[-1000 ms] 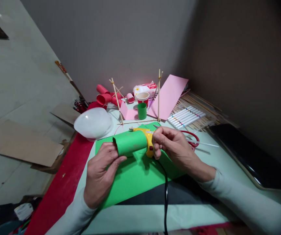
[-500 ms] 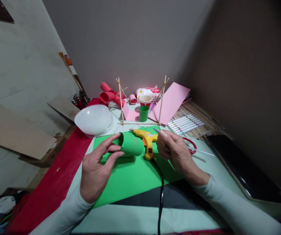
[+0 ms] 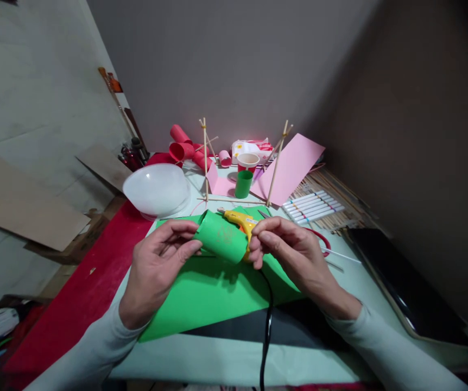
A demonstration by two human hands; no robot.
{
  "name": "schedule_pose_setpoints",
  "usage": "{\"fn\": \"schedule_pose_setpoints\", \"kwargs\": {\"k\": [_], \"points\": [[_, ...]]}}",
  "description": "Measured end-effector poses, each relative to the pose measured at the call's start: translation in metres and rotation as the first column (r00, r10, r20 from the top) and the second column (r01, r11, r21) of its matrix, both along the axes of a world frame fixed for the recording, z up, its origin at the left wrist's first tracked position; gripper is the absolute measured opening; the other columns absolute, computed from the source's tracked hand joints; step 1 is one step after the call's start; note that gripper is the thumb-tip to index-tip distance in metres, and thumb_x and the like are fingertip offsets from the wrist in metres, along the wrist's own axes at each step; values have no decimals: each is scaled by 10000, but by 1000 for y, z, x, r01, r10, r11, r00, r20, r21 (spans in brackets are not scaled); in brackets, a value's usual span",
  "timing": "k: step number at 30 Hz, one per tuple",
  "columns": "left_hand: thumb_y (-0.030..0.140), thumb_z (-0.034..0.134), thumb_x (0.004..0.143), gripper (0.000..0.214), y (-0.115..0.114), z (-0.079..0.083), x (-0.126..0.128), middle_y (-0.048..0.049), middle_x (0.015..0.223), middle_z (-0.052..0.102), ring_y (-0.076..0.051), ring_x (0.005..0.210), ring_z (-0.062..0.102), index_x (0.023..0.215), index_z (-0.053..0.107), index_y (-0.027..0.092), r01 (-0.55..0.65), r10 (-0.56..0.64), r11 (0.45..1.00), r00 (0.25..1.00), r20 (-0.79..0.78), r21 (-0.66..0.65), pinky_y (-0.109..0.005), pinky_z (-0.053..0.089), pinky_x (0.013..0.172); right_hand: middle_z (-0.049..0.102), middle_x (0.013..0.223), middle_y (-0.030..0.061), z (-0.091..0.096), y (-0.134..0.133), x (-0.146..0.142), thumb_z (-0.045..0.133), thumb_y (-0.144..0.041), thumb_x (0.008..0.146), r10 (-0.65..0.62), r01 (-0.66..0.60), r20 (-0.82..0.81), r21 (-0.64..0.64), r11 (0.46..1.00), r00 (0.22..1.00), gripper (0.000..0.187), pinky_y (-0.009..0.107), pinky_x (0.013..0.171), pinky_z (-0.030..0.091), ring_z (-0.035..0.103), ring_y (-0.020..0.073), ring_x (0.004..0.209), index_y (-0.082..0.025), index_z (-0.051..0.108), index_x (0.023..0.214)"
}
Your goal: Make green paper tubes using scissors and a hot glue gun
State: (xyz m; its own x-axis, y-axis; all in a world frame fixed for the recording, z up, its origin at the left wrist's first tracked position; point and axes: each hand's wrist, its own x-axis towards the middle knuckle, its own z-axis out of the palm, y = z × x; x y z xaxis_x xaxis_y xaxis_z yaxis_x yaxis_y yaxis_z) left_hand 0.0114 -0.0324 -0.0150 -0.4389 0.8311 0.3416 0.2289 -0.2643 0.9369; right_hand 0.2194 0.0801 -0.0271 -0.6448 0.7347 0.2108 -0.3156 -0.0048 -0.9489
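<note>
A green paper tube (image 3: 222, 237) is tilted above the green sheet (image 3: 201, 298). My left hand (image 3: 158, 269) pinches its left rim between thumb and fingers. Close to the tube's right end, my right hand (image 3: 289, 252) has its fingertips pressed together; whether they touch the tube or hold something small, I cannot tell. Behind the tube lies a yellow glue gun (image 3: 238, 218), partly hidden by tube and right hand, its black cord (image 3: 267, 326) running toward me. Scissors with a red handle (image 3: 324, 239) lie behind my right hand, mostly covered.
A stick frame (image 3: 206, 163) stands at the back around a green paper cup shape (image 3: 243, 184) and a paper cup (image 3: 248, 161). Left is a white bowl (image 3: 156, 190); right are markers (image 3: 313, 207), wooden sticks (image 3: 342, 198) and a black flat panel (image 3: 400, 288). Red tubes (image 3: 181, 151) lie behind.
My right hand has come left and its fingers now meet near the tube's right end. The tube has tilted, its right end lower. The view has shifted slightly.
</note>
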Motion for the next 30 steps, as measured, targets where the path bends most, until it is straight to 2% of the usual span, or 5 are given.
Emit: {"fn": "schedule_pose_setpoints", "kwargs": {"k": [11,19,24,27,30], "points": [[295,765,890,76,-2,-19,-12,-27,833,712,-185,790,667,837,792,248,53,-51,998,996,-67,20,-283,547,690,615,568,-54,-1,-2,0,812,-395,866,-60,60,73,-2,998,996,286,195,401,495,568,90,413,-193,625,790],[154,746,838,128,-1,-7,-3,11,728,704,-185,746,638,761,756,255,103,-70,987,967,-245,125,-329,525,727,469,438,-65,-4,-1,2,737,-484,928,-141,117,147,162,980,979,473,213,385,303,394,62,359,-203,522,614],[78,716,836,177,-3,-6,1,27,738,713,-178,745,642,808,741,251,134,-52,972,922,-383,192,-331,515,735,724,988,33,-2,1,3,860,-383,826,-154,111,133,287,951,979,369,291,755,563,689,177,882,-234,617,1061],[86,713,843,168,-2,-8,1,26,745,716,-176,749,651,809,737,249,115,-38,975,931,-364,193,-322,527,741,601,1427,122,2,-1,6,800,-421,879,-99,-12,259,397,918,961,625,425,1000,537,618,260,1247,-272,480,1394],[103,719,846,146,-1,-9,2,15,744,720,-183,745,658,815,744,244,98,-25,975,940,-340,199,-324,533,725,496,1556,129,1,-4,5,784,-440,892,-37,-130,360,430,893,932,720,471,1061,499,559,293,1348,-299,413,1493]]}}
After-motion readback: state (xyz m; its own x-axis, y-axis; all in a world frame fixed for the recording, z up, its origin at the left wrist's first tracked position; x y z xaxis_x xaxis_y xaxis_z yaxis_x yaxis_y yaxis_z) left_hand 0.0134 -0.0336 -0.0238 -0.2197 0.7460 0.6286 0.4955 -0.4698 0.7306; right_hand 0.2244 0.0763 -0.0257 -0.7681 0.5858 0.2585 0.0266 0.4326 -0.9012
